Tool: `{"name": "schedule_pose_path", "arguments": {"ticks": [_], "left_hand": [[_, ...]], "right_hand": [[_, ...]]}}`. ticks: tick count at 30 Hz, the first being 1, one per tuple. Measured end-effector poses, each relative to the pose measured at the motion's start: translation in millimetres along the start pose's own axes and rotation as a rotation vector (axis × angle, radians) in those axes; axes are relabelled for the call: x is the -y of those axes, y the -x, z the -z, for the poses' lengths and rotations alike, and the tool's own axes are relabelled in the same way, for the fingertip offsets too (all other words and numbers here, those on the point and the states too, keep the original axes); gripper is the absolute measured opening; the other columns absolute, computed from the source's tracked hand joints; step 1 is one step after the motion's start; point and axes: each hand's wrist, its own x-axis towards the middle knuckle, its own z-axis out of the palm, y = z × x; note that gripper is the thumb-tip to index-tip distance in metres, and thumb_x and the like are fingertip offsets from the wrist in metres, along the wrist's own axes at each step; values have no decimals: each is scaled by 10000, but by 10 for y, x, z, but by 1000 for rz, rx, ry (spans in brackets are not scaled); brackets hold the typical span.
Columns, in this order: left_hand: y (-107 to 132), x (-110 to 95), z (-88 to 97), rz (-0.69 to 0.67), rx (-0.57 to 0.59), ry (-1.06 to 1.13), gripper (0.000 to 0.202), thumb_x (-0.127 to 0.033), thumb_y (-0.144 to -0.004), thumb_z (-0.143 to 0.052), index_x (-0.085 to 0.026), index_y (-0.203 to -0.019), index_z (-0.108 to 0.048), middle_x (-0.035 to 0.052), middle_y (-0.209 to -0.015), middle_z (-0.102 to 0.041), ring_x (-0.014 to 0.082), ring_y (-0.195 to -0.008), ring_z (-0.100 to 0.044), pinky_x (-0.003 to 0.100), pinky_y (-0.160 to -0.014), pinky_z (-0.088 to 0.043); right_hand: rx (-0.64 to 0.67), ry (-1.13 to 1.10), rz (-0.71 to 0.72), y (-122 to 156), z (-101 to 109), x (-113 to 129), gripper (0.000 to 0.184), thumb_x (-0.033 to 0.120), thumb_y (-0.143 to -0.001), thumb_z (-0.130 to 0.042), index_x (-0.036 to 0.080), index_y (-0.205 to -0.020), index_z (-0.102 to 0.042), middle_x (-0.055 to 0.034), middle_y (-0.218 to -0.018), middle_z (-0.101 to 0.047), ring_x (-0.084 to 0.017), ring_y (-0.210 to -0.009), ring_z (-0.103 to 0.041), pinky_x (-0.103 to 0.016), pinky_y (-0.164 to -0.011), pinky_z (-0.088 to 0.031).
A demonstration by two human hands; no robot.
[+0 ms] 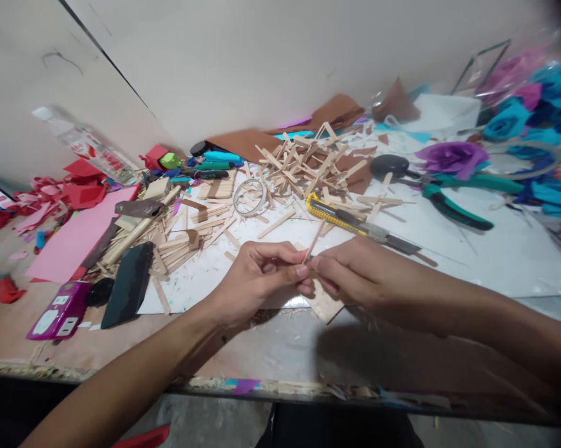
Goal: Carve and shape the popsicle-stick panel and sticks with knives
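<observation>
A slim wooden stick point(313, 242) slants upward at the centre of the frame, its lower end between the hands. The left hand point(255, 280) pinches it between thumb and forefinger; the right hand point(355, 267) has its fingers curled in beside that end, though I cannot tell whether they grip it. Just below lies a flat wooden piece point(326, 303). Above the right hand rests a yellow cutter point(331, 212), with heaped sticks point(303, 163) at upper centre, green-handled pliers point(460, 210) at right, and a bottle point(87, 148) at upper left.

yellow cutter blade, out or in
Out: on the yellow cutter just beyond the right hand, the dark blade extends past the metal tip.
</observation>
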Motion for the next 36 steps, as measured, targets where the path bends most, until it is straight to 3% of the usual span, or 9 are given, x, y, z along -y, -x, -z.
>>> {"name": "schedule_pose_path", "arguments": {"ticks": [4,11,19,24,27,32,36], "left_hand": [[16,21,-23,10,1,-25,75,-181,-867,-855,-142,-820,-812,29,-812,-710,118,-730,-726,248,-756,-631],[21,38,-47,-84,-56,-67,43,-187,-879,-846,-157,-866,-817,17,-842,-689,110,-747,-725,222,-748,-619],[69,74,-132,-48,-50,-102,135,-239,-866,-862,-138,-815,-789,34,-833,-682,139,-751,-731,267,-763,-630],[66,75,-127,-118,-119,-110,86,-240,-859,-870,-173,-858,-815,29,-821,-724,138,-754,-732,279,-785,-652],[59,71,-116,-139,-127,-101,37,-210,-871,-858,-196,-872,-823,13,-821,-735,120,-755,-736,241,-777,-643],[64,23,-130,-196,-112,-200,18,-232,-891,-840,-214,-889,-837,18,-826,-730,133,-744,-736,263,-752,-632],[94,-24,-132,-375,-187,-445,62,-233,-891,-839,-232,-944,-871,46,-830,-743,145,-797,-715,257,-757,-607]], "right_hand": [[37,63,8,27,39,-33,398,298,-1046,-417,197,-669,-492,32,-608,-507,-120,-581,-455,-306,-608,-294],[-55,108,-38,-3,-75,50,357,273,-1013,-414,196,-678,-512,3,-606,-550,-136,-595,-448,-345,-594,-241],[124,133,-90,56,158,32,427,360,-1030,-403,201,-657,-535,-6,-621,-552,-139,-588,-482,-313,-581,-301],[-48,162,18,10,-7,58,395,288,-1013,-403,196,-632,-446,7,-572,-509,-123,-550,-411,-324,-580,-266],[-100,190,32,-14,-97,69,360,251,-1006,-381,191,-667,-489,1,-601,-535,-129,-569,-426,-334,-591,-255],[-70,177,105,-20,-24,21,404,261,-1052,-405,188,-661,-477,30,-570,-480,-109,-542,-401,-312,-605,-268],[-123,216,282,-56,36,-95,474,340,-1116,-349,177,-727,-565,20,-605,-510,-113,-552,-415,-303,-629,-300]]}}
